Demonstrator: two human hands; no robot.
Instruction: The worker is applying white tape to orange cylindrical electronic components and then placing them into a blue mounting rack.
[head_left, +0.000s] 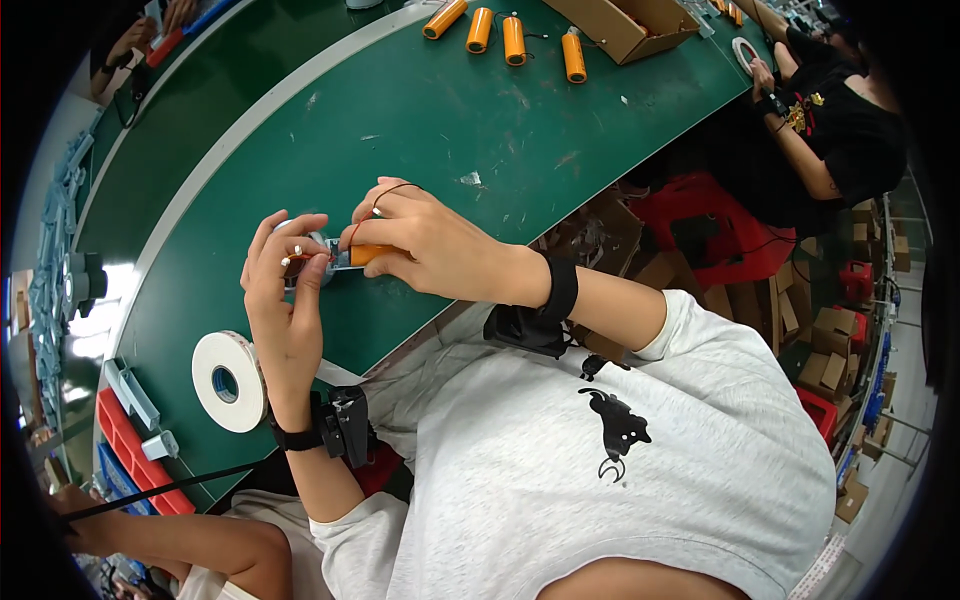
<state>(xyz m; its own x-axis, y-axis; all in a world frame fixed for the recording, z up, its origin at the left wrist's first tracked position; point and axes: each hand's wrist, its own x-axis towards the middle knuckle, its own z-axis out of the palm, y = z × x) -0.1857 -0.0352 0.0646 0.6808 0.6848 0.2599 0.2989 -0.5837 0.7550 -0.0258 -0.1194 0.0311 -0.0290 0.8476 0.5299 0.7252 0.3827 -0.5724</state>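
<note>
In my right hand (425, 235) is an orange cylindrical battery (370, 255), gripped between thumb and fingers. Its end meets a small grey-blue plastic part (341, 252), which my left hand (283, 275) holds from the other side. Thin wires with a small white connector (298, 250) show at the left fingertips. My left fingers are curled and partly hide the plastic part, so how far the battery sits in it is hard to see. Both hands are just above the green table (420, 130).
Several orange batteries (514, 42) lie at the far side beside a cardboard box (635, 30). A white tape roll (228, 382) rests left of my left forearm. Red tray (130, 460) and grey plastic pieces (131, 393) line the left edge. Co-workers sit right and lower left; a red stool (700, 230) stands right.
</note>
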